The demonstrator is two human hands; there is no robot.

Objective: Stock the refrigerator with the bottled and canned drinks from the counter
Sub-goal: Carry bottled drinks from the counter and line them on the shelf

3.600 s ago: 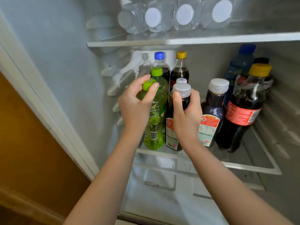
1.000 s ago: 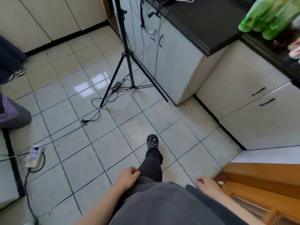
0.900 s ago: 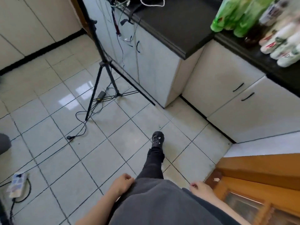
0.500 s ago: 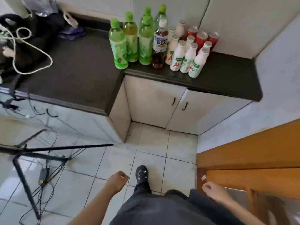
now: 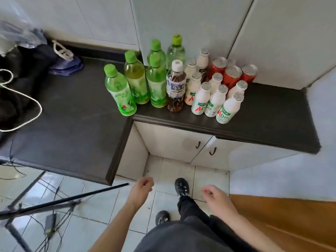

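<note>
On the black counter (image 5: 269, 113) stands a cluster of drinks. Several green-capped green tea bottles (image 5: 156, 82) are on the left, a dark tea bottle with a white cap (image 5: 175, 86) in the middle, several small white milk-drink bottles (image 5: 216, 100) to its right, and three red cans (image 5: 231, 74) behind them. My left hand (image 5: 141, 188) and my right hand (image 5: 214, 196) hang low over the floor, well below the counter, fingers loosely curled, holding nothing.
A lower black counter section (image 5: 69, 128) extends left with a dark bag and white cord (image 5: 27, 113). A black tripod leg (image 5: 60, 200) and cables cross the tiled floor at lower left. An orange wooden panel (image 5: 283, 220) is at lower right. White cabinet doors (image 5: 181, 142) sit under the counter.
I have turned away from the refrigerator shelf, let go of the bottles there, and walked toward the counter; the drinks now appear closer and more centred, with both hands raised slightly and empty.
</note>
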